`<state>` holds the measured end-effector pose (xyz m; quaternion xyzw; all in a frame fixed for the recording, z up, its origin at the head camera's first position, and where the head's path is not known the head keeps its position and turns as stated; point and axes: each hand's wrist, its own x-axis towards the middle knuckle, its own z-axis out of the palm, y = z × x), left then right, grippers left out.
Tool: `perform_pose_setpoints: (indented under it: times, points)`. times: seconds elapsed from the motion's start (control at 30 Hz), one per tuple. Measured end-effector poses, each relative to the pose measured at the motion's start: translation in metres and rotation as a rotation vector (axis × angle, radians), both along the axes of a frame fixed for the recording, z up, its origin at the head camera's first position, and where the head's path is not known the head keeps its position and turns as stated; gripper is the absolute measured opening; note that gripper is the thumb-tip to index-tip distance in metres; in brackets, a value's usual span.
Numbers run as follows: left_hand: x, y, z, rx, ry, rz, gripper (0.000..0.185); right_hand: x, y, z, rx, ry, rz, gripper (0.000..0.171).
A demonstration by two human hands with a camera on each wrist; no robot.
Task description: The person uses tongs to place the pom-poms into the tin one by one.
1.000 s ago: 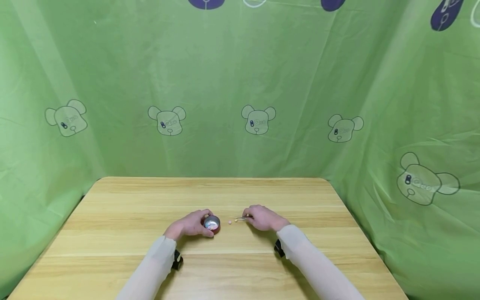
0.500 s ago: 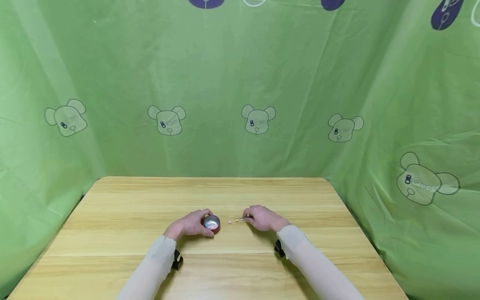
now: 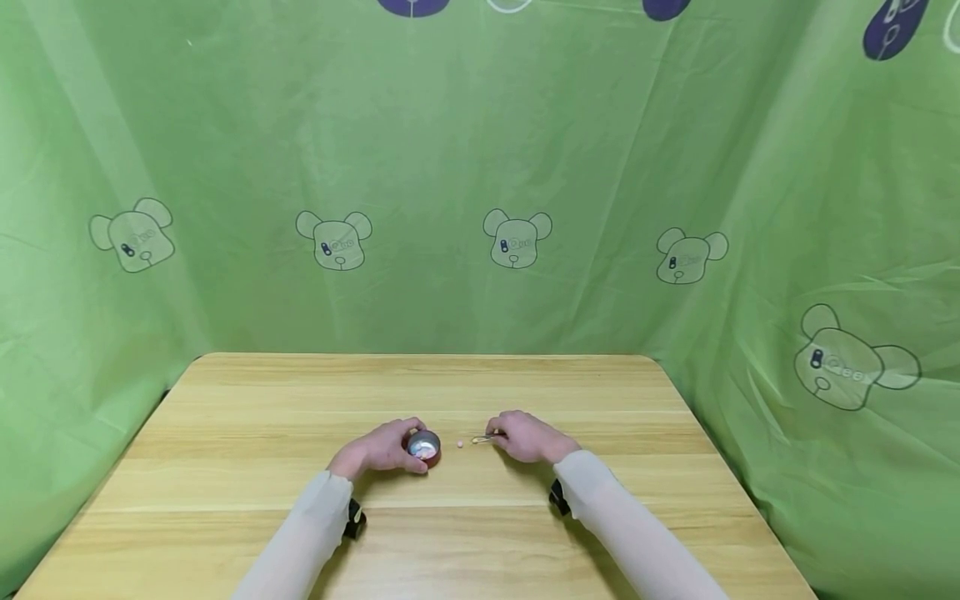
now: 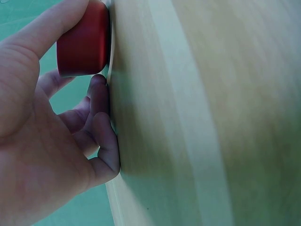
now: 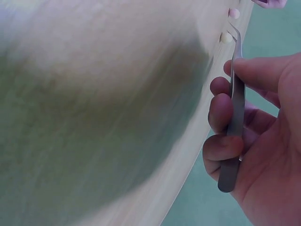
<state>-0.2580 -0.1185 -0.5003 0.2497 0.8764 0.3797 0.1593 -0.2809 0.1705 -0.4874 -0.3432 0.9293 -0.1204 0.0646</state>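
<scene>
My left hand holds a small round red tin, thumb on one side and fingers on the other. Seen from the head, the tin stands on the table with several small pastel pieces inside. In my right hand is a pair of metal tweezers with bent tips, pinched by thumb and fingers. A pale yellow bead sits at the tips; whether they grip it firmly I cannot tell. Between tin and tweezers a pink bead lies on the wood.
The light wooden table extends around both hands. Green cloth printed with bear heads hangs behind it and at both sides. Dark wrist devices show under both sleeves.
The tweezer tips have shifted slightly to the right around the yellow bead. My left hand, the tin and the pink bead look unmoved.
</scene>
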Motion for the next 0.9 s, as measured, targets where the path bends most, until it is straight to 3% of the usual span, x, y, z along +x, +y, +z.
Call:
perform_pose_setpoints:
  times: [0.33,0.9]
  points:
    - [-0.0022,-0.001,-0.0029,-0.014,-0.006,0.005,0.048,0.0013,0.001,0.0008,-0.014,0.035,0.041,0.011]
    - [-0.0023,-0.0015,-0.0025,-0.002,-0.011,0.009,0.049,0.0,0.005,0.0041,-0.027,-0.02,-0.033,0.014]
